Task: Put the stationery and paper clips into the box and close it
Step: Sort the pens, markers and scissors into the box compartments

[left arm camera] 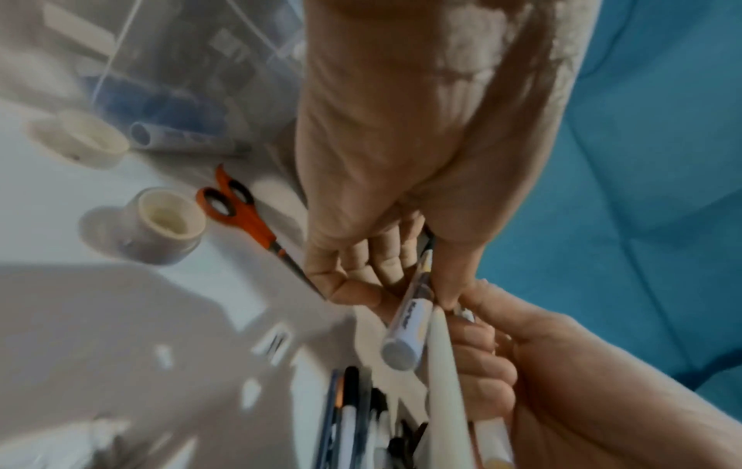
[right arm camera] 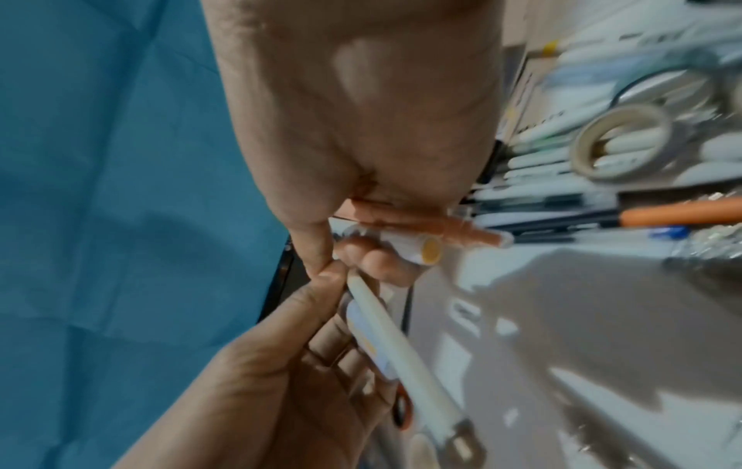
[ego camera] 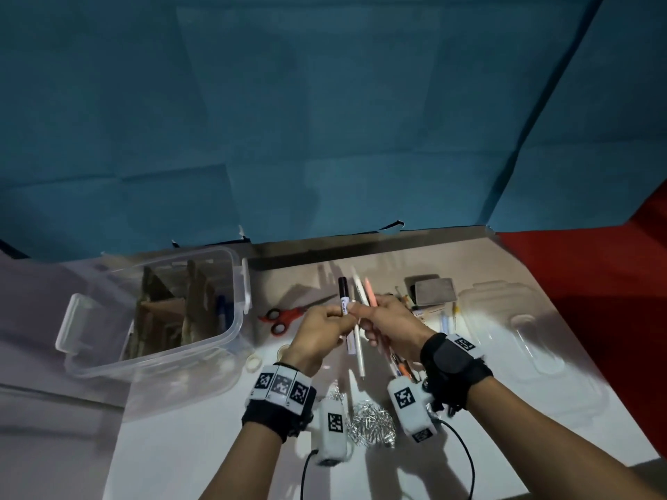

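— Wrist cameras aside, nearest to the head view is the heap of paper clips [ego camera: 368,424], lying on the table just below and between the two wrists, untouched.

— And the hands?

— Raised together above it, knuckles almost touching. The left hand [ego camera: 323,328] has its fingers curled round a black-capped marker [ego camera: 343,297]; the right hand [ego camera: 391,324] clasps a small bundle, a white pen [ego camera: 360,341] and a pink pen [ego camera: 371,294] among them. Whether the left thumb also pinches the white pen I cannot tell.

— Which way do the pens run?

— Long axes point away from the person, tips up and forward, tails back toward the wrists.

— Where's the box [ego camera: 231,341]?

— Off to the left of both hands, open, with cardboard dividers standing inside. Its lid [ego camera: 534,355] lies on the opposite side, beyond the right hand.

— So who carries?

— My judgement: the left hand is nearer the box, so the bundle should pass leftward and go in upright between dividers. More pens [ego camera: 436,315] and the scissors [ego camera: 285,315] wait on the table.
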